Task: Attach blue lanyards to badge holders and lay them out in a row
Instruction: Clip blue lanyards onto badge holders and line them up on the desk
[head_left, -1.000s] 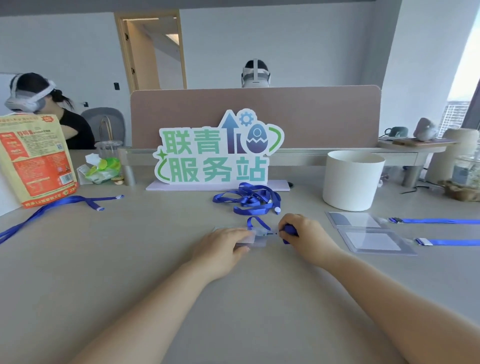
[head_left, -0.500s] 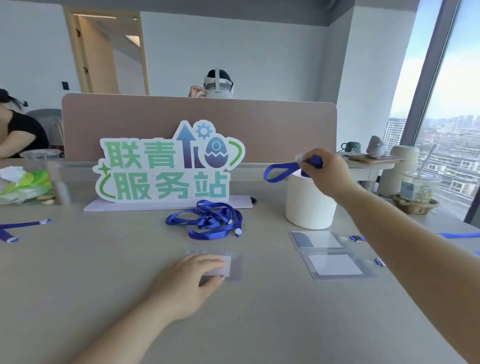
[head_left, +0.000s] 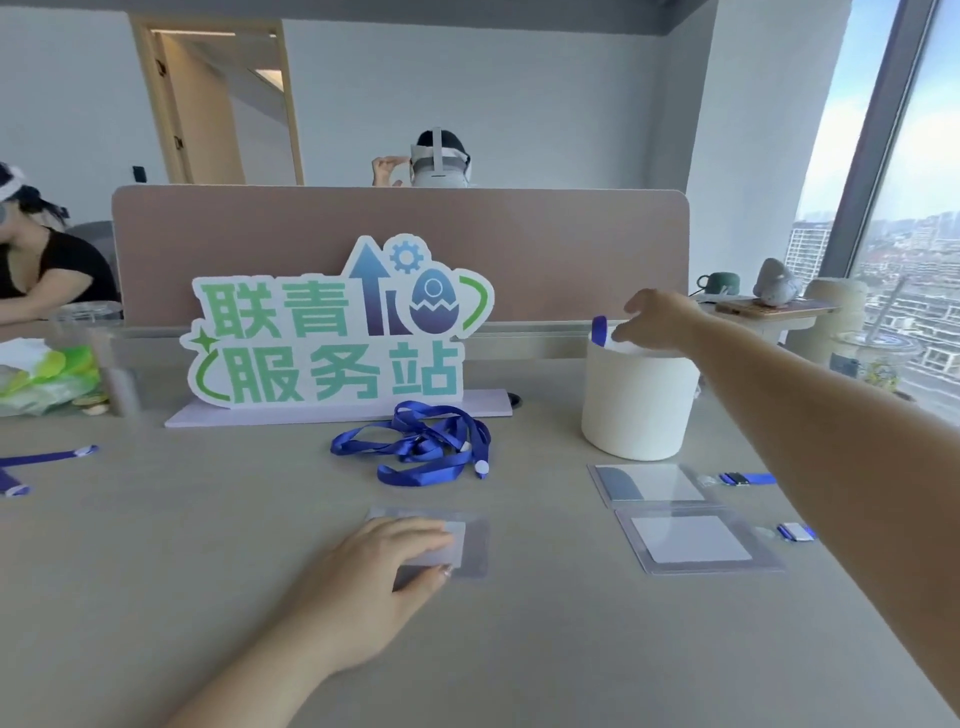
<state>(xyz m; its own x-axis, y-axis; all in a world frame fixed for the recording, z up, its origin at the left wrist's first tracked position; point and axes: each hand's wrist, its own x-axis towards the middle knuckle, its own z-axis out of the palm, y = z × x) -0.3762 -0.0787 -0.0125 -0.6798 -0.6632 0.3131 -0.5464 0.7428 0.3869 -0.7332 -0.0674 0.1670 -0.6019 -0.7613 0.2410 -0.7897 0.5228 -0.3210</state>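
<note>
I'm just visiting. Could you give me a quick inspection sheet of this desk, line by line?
Surface: beige table.
Job's things: badge holder under the left hand; rear holder and front holder on the right, lanyard ends at their right edges; lanyard pile before the sign.
Clutter: white tub; green-white bag.
Hands: left hand lies flat on the badge holder; right hand is over the tub, blue strap at its rim, grip unclear.
Cables: nothing seen.
Surroundings: divider panel, window, two people in headsets.
</note>
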